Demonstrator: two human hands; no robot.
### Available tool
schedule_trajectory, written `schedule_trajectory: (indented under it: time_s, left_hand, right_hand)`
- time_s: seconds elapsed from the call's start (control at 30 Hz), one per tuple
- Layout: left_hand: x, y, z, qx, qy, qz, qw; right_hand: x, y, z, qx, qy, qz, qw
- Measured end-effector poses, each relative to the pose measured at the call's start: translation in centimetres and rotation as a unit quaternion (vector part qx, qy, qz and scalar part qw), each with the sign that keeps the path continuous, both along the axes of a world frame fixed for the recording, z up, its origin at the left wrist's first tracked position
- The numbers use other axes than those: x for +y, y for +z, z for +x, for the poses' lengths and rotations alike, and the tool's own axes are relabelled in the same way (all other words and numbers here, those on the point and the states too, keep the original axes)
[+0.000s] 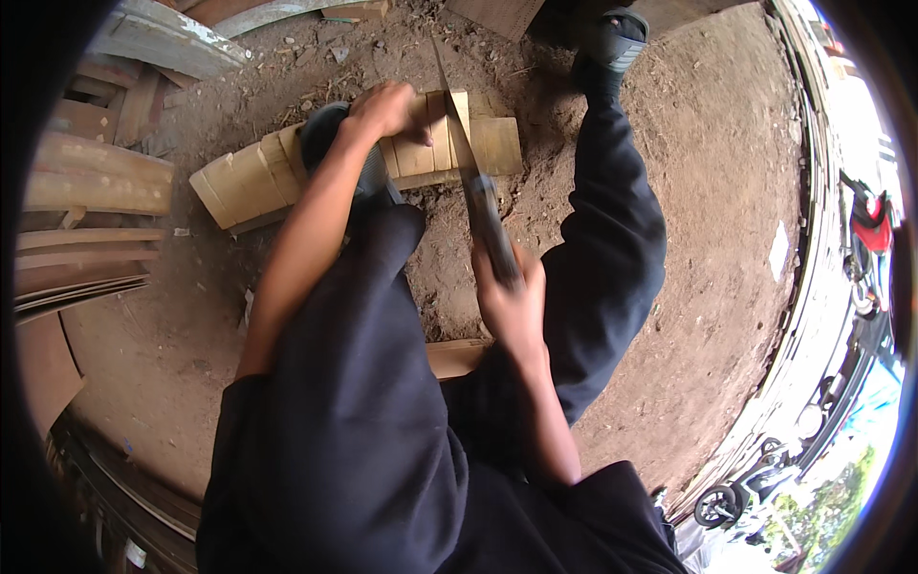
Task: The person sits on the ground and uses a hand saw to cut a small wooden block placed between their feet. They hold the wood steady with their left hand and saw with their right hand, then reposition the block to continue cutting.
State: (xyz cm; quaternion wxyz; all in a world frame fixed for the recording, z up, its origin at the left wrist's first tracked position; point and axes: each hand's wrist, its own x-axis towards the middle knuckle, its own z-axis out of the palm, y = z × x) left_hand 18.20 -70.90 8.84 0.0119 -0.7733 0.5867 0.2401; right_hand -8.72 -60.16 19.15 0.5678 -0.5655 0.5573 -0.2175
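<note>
My right hand (512, 301) is wrapped round the dark handle of a handsaw (462, 143). The long blade points away from me and crosses a pale wooden board (439, 153). On the left side of the blade, my left hand (382, 111) bears down on that board with fingers curled over it, partly blurred. A longer wooden plank (247, 182) lies beneath, reaching out to the left and right. My left foot, in a dark sandal (325, 134), presses on the wood beside my left forearm. How deep the blade sits in the wood, I cannot tell.
Stacked timber (96, 182) stands at the left, with a painted beam (172, 43) at the far left. Bare dirt floor (712, 191) stretches to the right, where my right foot (617, 43) is planted far out. Parked motorbikes (727, 502) show beyond the right edge.
</note>
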Motion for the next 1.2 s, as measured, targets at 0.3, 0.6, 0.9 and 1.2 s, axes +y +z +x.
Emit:
schedule_trajectory:
  time_s: [0.3,0.6,0.9,1.2]
  left_hand:
    - [0.2,0.9,-0.2,0.019,0.013,0.030,0.999]
    - [1.2,2.5,-2.0,-0.022,0.002,0.015,1.000]
    - [2.3,0.6,-1.5,-0.031,0.001,-0.045,0.998]
    - [2.4,0.6,-1.7,-0.048,-0.015,-0.087,0.995]
  right_hand:
    - [1.7,8.3,-2.9,0.009,0.015,0.073,0.997]
    - [4.9,6.4,-4.8,-0.011,-0.009,-0.002,1.000]
    - [2.3,2.1,-2.3,-0.021,-0.008,0.002,1.000]
    - [3.1,6.4,-3.5,-0.003,-0.035,0.084,0.996]
